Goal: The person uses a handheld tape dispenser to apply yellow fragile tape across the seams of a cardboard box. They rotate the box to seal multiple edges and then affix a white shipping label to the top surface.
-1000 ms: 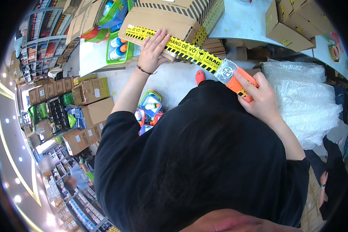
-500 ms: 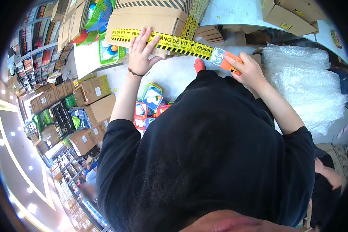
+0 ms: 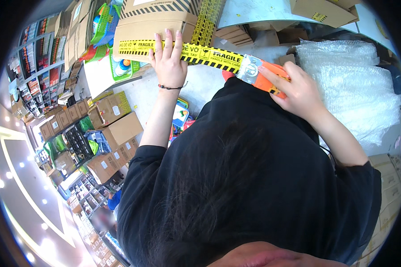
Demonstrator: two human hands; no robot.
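Note:
My left hand (image 3: 168,62) lies flat, fingers spread, on a strip of yellow and black warning tape (image 3: 200,53) pressed against the side of a brown cardboard box (image 3: 156,24). The tape runs right to an orange tape dispenser (image 3: 263,78), which my right hand (image 3: 298,91) grips and holds out past the box's edge. A thin dark bracelet circles my left wrist. My black sleeves and hair fill the lower middle of the view.
A pile of clear bubble wrap (image 3: 356,89) lies at the right. More cardboard boxes (image 3: 116,133) stand stacked at the left, with colourful toy packages (image 3: 180,115) below my left arm. Flat boxes (image 3: 325,11) sit on a white table at the top right.
My right hand has pulled the dispenser further right, drawing out more tape. My left hand stays pressed on the tape at the box.

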